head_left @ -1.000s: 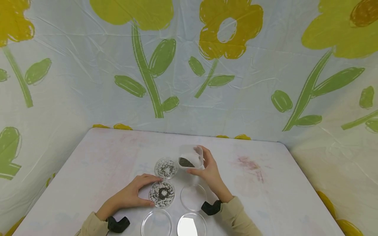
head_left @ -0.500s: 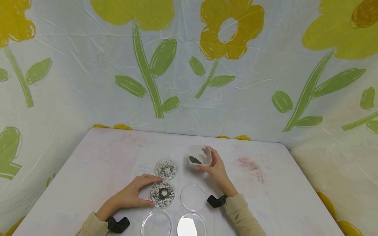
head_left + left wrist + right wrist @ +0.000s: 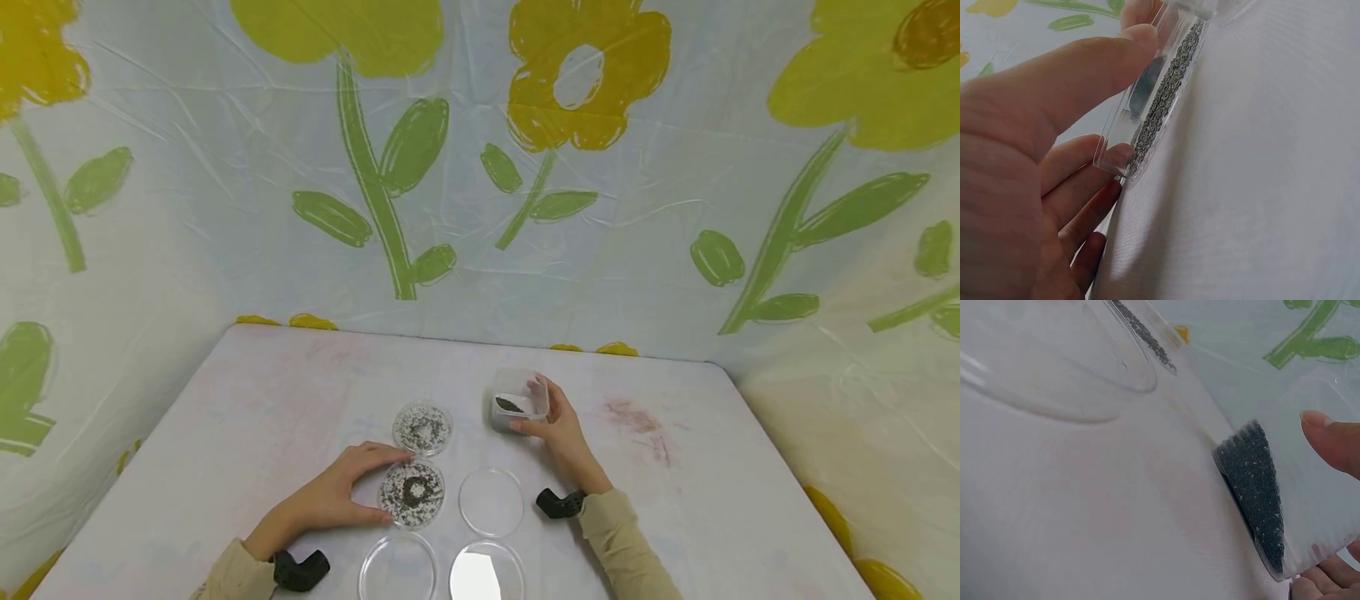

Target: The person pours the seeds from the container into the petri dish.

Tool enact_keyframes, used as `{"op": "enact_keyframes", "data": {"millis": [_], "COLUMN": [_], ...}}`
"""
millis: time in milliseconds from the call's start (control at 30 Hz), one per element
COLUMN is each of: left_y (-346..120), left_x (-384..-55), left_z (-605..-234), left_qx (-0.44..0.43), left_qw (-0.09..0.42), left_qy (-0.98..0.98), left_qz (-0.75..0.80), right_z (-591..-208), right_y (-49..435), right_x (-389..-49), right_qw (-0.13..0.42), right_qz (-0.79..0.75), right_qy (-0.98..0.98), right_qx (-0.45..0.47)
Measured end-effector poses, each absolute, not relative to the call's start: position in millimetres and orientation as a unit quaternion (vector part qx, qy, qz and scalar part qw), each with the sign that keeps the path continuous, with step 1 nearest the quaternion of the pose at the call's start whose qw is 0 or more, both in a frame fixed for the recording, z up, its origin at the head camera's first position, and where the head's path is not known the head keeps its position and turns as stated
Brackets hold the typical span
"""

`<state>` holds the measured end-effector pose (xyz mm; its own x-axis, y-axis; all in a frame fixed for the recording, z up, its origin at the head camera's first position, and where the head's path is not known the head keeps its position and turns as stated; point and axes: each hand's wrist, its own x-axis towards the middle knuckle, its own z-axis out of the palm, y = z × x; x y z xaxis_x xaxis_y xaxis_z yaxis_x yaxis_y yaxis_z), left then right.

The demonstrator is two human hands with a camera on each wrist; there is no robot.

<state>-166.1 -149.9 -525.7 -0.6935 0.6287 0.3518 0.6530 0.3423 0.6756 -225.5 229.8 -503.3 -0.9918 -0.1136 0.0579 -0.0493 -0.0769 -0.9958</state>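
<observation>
My left hand holds a clear petri dish of dark and white grains, thumb on the near side and fingers at the far rim. In the left wrist view the dish shows edge-on with a layer of dark grains along it. My right hand grips a clear square plastic tub by its right side, low over the table. Dark seed-like grains lie heaped at one side of the tilted tub. A second grain-covered petri dish sits just beyond the held one.
An ungripped clear round dish lies right of the held petri dish. Two more clear round pieces, one at left and one reflecting light, lie at the near edge. A flower-printed cloth stands around the white table.
My right hand has carried the tub to the right, away from the far petri dish, and lowered it toward the table. My left hand has stayed at its dish.
</observation>
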Motion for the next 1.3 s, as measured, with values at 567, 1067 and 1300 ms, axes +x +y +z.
{"op": "enact_keyframes", "data": {"millis": [567,1067,1300], "left_y": [-149,-149,-149], "left_x": [-168,-166,-167], "left_z": [-526,-526,-527], "left_qx": [-0.392,-0.406,-0.399], "left_qw": [0.006,0.025,0.014], "left_qy": [-0.817,-0.809,-0.816], "left_qz": [-0.422,-0.423,-0.419], "right_z": [-505,-502,-501], "right_y": [235,235,235], "right_x": [-160,-154,-153], "right_qw": [-0.007,0.093,0.089], "right_qz": [-0.700,-0.503,-0.444], "right_qy": [0.708,0.793,0.805], "right_qx": [-0.093,-0.330,-0.383]}}
